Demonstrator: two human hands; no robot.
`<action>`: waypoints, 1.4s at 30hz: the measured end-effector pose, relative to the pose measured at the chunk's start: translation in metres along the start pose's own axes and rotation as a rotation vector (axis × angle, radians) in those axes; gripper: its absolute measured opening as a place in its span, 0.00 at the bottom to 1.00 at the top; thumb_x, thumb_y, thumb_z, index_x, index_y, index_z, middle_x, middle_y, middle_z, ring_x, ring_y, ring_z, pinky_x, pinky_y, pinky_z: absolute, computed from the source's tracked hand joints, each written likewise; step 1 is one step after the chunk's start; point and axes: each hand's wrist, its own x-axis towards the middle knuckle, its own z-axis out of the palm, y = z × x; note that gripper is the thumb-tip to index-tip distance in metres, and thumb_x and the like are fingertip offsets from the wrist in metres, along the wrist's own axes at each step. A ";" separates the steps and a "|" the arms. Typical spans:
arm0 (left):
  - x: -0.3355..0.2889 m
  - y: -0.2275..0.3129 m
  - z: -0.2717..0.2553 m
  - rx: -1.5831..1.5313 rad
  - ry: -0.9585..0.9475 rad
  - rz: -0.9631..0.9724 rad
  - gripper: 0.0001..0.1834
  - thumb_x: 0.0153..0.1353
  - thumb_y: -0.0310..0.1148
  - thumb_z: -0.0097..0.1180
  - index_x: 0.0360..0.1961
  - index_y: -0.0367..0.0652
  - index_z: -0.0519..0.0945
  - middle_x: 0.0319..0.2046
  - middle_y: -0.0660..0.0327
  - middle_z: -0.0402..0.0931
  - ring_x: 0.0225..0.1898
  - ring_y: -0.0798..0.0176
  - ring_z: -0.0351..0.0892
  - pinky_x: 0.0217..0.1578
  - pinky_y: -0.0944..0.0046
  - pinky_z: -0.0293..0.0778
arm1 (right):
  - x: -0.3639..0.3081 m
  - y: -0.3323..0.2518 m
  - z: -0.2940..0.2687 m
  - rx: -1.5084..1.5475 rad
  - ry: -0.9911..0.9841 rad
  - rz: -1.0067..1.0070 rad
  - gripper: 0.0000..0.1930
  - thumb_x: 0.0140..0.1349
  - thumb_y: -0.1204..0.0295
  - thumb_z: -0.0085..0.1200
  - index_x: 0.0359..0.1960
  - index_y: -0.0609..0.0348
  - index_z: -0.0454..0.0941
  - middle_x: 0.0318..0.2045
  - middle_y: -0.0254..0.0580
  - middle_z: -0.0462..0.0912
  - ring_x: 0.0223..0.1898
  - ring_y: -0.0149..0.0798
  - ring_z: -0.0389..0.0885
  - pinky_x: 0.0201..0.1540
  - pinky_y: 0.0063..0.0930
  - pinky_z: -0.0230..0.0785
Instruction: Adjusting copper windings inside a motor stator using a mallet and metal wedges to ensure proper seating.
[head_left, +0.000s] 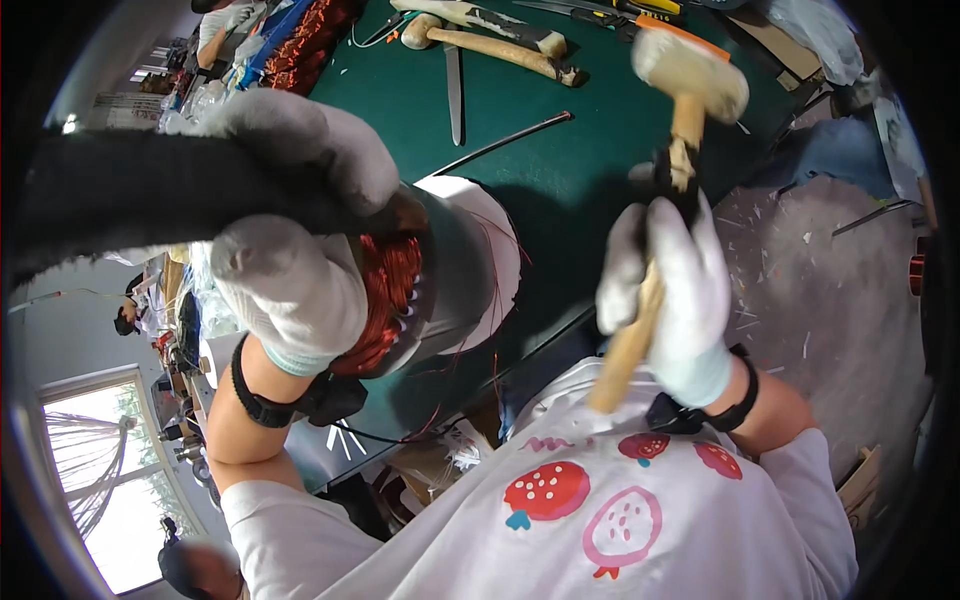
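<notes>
You're likely tamping the red winding [388,300] near the counter's [590,140] edge, left fingers [325,140] clamping a dark bar [140,190], right fingers [690,245] wrapping the mallet [687,122], next move probably needing steady aim.

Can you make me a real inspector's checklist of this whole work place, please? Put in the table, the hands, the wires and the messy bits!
Surface: green table, tools lying across its far side.
Job's things: grey cylinder with red windings; dark bar at its end, contact unclear.
Clutter: second mallet, flat metal strip, clear plastic bag.
Hands: both gloved; left hand grips the dark bar, right hand holds a pale-headed mallet raised.
Cables: black cord below the cylinder; thin loose red wires beside it.
Surroundings: scraps on the floor, bright window, another person nearby.
</notes>
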 end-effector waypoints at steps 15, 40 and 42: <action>0.007 -0.024 -0.008 -0.260 -0.275 0.307 0.36 0.67 0.70 0.46 0.52 0.45 0.72 0.26 0.66 0.72 0.23 0.67 0.66 0.30 0.65 0.60 | -0.028 0.036 -0.007 -0.181 -0.393 0.344 0.18 0.73 0.67 0.50 0.56 0.65 0.63 0.25 0.39 0.76 0.18 0.28 0.75 0.20 0.24 0.69; 0.030 0.018 -0.035 0.036 -0.132 0.070 0.40 0.72 0.67 0.36 0.55 0.35 0.74 0.47 0.53 0.79 0.51 0.56 0.77 0.56 0.54 0.70 | -0.022 0.053 -0.030 -0.390 -0.311 0.026 0.16 0.73 0.67 0.51 0.51 0.70 0.67 0.39 0.47 0.86 0.37 0.37 0.85 0.42 0.33 0.76; 0.018 0.031 -0.002 0.059 0.145 -0.124 0.40 0.70 0.69 0.41 0.56 0.37 0.72 0.43 0.57 0.75 0.47 0.59 0.73 0.53 0.53 0.69 | -0.028 0.062 -0.038 -0.678 -0.264 -0.164 0.18 0.73 0.65 0.51 0.51 0.71 0.68 0.37 0.47 0.85 0.36 0.38 0.85 0.39 0.36 0.76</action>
